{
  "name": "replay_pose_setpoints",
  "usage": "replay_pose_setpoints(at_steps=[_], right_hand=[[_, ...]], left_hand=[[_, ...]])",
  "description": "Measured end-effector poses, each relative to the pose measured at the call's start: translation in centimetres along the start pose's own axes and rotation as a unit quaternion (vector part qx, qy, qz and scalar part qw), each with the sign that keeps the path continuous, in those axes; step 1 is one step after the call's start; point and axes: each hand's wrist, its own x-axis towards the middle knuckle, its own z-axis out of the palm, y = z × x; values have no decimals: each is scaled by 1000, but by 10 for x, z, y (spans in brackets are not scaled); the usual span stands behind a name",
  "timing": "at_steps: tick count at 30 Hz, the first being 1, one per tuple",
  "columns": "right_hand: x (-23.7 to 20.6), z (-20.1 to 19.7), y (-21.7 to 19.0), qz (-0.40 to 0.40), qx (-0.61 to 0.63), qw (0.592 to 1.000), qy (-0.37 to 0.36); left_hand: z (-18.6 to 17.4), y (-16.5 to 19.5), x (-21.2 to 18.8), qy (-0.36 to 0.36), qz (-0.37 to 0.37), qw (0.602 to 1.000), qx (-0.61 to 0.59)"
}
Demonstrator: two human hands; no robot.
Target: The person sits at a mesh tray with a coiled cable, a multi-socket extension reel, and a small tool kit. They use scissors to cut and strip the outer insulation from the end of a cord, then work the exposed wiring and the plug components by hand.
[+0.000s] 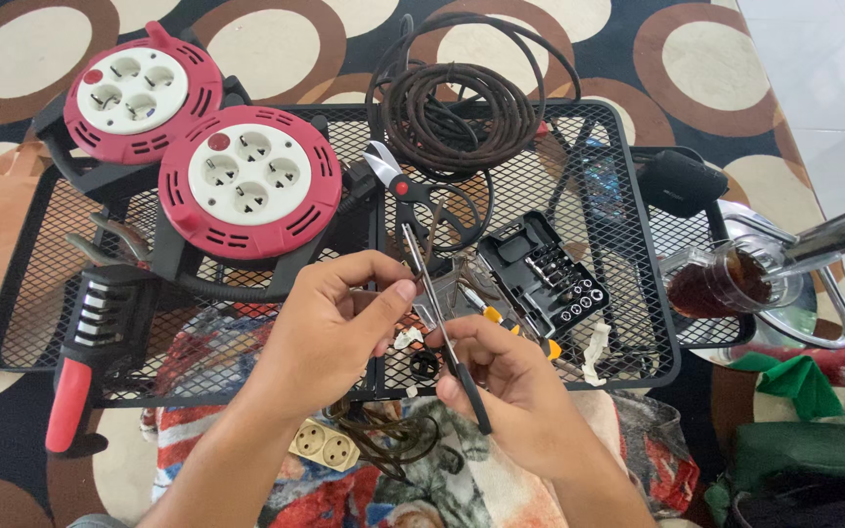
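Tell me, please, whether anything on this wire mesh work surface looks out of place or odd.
A glass cup of dark drink sits at the mesh rack's right edge, close to the cable reels and tools. White scraps lie scattered on the mesh.

A slim tool with a thin metal shaft and a black handle [447,337] stands slanted between the two hands, handle low and gripped, shaft running up over the black mesh. A thin brown wire end [369,291] is pinched beside the shaft; a coil of dark brown cable [383,440] lies below, next to a beige double socket [325,448]
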Motion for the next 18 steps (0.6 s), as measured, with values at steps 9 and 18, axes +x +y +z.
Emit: replay_pose_setpoints(at_steps=[9, 18], right_hand=[[18, 16, -3, 17, -13, 999, -35], [32, 30, -3, 45, 34, 996, -68]], left_hand=[[-28, 1, -2, 17, 24, 999, 44], [-53, -2, -4, 21, 54, 996, 63]])
